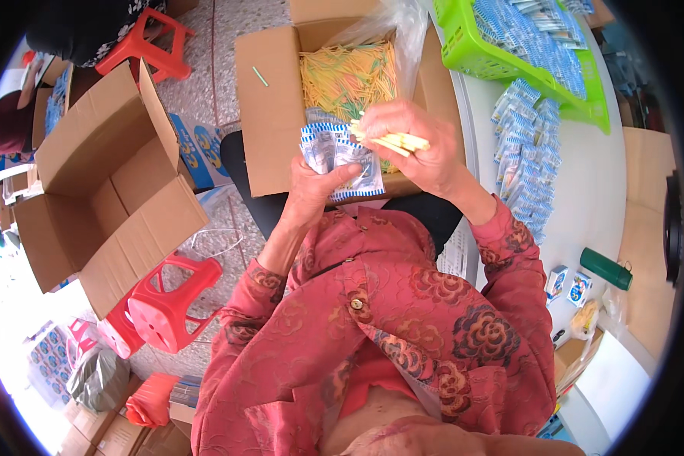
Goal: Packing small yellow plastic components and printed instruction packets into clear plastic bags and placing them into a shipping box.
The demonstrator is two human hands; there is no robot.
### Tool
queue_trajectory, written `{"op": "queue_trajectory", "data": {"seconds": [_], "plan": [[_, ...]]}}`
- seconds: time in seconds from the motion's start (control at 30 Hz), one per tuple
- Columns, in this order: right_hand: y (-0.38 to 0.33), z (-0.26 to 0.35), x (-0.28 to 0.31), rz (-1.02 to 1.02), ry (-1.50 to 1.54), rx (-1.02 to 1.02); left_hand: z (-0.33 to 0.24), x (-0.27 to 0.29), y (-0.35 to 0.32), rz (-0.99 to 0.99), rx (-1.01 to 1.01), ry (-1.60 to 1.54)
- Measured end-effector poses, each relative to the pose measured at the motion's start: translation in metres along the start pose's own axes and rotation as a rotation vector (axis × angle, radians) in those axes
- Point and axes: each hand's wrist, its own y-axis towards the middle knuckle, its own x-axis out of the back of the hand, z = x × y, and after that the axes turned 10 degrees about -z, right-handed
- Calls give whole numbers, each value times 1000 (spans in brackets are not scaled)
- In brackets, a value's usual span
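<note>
My left hand (pixel 311 190) grips a fan of small blue-and-white plastic sachets (pixel 340 154) in front of my chest. My right hand (pixel 414 144) is closed on a bunch of thin pale yellow sticks (pixel 394 140), their ends right at the sachets' top edge. Just beyond both hands lies an open cardboard box (pixel 270 106) on my lap, lined with clear plastic and filled with yellow and green sticks (pixel 348 74).
A white table (pixel 600 205) at my right carries a green basket (pixel 463 45) of blue sachets, a loose pile of filled sachets (pixel 528 152), a green cylinder (pixel 606 268) and two small boxes (pixel 568 285). At my left stand an empty open carton (pixel 106 190) and red plastic stools (pixel 167 304).
</note>
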Motion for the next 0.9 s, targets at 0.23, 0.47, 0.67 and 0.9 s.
{"op": "queue_trajectory", "data": {"seconds": [0.23, 0.47, 0.67, 0.9], "plan": [[-3, 0, 14, 93, 26, 103, -3, -5, -3, 45, 85, -79], [-2, 4, 23, 197, 75, 176, -7, -4, -6, 110, 184, -116], [2, 8, 26, 295, 96, 129, -8, -4, -6, 121, 203, -123], [10, 10, 23, 356, 76, -107, -11, -2, -2, 125, 118, -38]]}}
